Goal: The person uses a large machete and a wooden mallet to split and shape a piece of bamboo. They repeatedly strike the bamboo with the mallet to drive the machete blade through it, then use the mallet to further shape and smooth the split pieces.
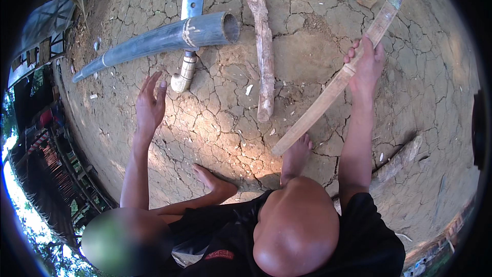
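My right hand (370, 66) is closed around a long, flat split-bamboo strip (320, 106), gripping it near a joint. The strip slants from above my foot to the far right. My left hand (150, 105) is raised, fingers stretched and nothing in it, near the curved handle of a machete (183, 74). Across the machete's broad, holed blade lies a long grey-blue tube (148, 42), its open end facing right and a pale binding round it. A rough wooden stick (264, 56) rests on the ground between the tube and the bamboo strip.
Dry, cracked earth (220, 107) spreads all round, scattered with pale chips. My bare feet (296, 158) and bent knee (297, 225) are close below the strip. A thick piece of wood (402, 158) lies beyond my right forearm. A shelter with poles (56, 154) stands at left.
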Available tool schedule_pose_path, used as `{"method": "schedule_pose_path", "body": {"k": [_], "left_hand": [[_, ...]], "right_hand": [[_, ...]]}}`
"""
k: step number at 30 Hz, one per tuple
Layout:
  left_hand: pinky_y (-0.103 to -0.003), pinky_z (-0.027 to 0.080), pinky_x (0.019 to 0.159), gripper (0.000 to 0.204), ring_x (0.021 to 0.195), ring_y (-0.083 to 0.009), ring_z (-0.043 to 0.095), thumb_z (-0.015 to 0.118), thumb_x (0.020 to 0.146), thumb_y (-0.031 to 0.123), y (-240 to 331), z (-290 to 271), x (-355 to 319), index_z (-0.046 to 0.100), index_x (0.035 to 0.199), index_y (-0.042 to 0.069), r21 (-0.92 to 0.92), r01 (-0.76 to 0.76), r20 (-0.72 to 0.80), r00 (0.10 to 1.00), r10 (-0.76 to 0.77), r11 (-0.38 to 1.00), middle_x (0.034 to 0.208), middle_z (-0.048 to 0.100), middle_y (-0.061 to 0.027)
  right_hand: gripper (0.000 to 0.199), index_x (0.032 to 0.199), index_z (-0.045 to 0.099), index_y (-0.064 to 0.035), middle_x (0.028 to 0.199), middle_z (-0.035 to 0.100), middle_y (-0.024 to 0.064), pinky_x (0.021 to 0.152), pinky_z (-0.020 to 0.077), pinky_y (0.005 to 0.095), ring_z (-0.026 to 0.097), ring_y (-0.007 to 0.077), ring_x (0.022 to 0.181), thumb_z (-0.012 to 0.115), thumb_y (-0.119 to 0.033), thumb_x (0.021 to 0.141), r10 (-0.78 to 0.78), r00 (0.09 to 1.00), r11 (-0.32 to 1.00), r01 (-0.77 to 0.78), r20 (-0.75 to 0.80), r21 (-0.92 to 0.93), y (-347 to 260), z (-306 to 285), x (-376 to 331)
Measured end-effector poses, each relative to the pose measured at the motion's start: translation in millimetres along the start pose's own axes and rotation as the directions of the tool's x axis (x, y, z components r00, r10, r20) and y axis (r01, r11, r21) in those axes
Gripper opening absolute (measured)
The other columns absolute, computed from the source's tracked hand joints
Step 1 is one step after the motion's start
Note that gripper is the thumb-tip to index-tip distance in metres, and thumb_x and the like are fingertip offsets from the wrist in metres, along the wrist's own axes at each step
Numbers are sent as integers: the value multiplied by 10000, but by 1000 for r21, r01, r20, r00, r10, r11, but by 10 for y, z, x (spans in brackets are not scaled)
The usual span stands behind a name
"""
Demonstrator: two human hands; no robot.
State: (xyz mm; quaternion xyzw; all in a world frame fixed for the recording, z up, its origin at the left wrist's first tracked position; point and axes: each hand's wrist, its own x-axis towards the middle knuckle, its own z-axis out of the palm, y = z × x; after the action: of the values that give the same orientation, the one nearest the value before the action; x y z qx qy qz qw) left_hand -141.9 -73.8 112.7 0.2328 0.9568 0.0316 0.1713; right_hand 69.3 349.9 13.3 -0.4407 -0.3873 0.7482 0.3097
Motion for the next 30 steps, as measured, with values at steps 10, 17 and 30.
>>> {"method": "schedule_pose_path", "body": {"k": [10,17,30], "left_hand": [[-469,278,1206,1039,1478,-358,292,788,780,533,373,204,885,273,1538,44,181,-250,-77,961,267,951,1555,367,-204],[-483,216,1233,1283,1502,-347,235,875,653,544,402,224,1356,146,1562,5,265,-142,-32,987,156,954,1606,252,-219],[-561,183,1223,1318,1510,-327,222,905,549,559,-32,297,1422,214,1565,80,316,-161,-28,984,179,935,1597,303,-161]], "right_hand": [[177,1088,536,-73,793,530,26,482,412,256,491,94,595,594,-215,999,53,999,922,-52,-8,-384,-76,-688,360],[329,1240,563,-11,865,611,69,589,480,303,578,153,648,604,-218,988,-93,995,679,36,-37,-733,169,-1042,171],[518,1435,458,-17,1377,533,224,1040,427,433,528,383,1262,623,-159,966,-430,881,291,341,196,-894,235,-1474,248]]}}
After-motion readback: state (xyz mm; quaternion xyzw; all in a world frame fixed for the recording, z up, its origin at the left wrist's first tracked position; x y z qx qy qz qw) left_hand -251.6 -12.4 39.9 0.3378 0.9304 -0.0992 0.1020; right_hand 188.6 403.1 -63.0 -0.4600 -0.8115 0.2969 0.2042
